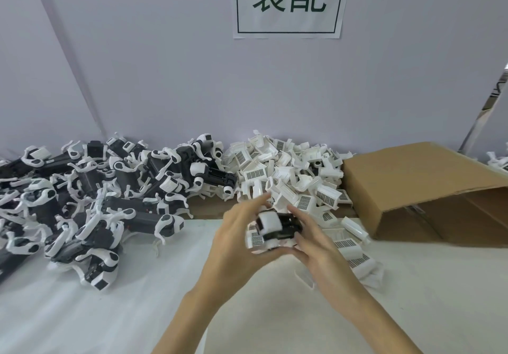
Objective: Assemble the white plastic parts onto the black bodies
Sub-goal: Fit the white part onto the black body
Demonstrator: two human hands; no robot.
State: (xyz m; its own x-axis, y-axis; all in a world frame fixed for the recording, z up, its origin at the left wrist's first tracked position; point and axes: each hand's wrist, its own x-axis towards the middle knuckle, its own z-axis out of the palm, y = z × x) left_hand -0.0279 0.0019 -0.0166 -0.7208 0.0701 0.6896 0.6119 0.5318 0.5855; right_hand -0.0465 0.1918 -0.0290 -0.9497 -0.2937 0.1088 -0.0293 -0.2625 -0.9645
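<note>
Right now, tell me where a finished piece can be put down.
Bare white table lies near left, in front of the black-and-white pile, and near right, in front of the cardboard box. The back is crowded: white parts spill down beside the hands.

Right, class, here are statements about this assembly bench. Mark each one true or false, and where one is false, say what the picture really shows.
1. Both hands hold one black body with a white part on it. True: the left hand and right hand grip the black body between them.
2. The cardboard box stands at the far left. False: the cardboard box lies on its side at the right.
3. The pile of loose white parts lies between the box and the black-and-white pile. True: the white parts sit right of the black-and-white pile.
4. The wall behind is bare. False: a paper sign with green characters hangs there.
</note>
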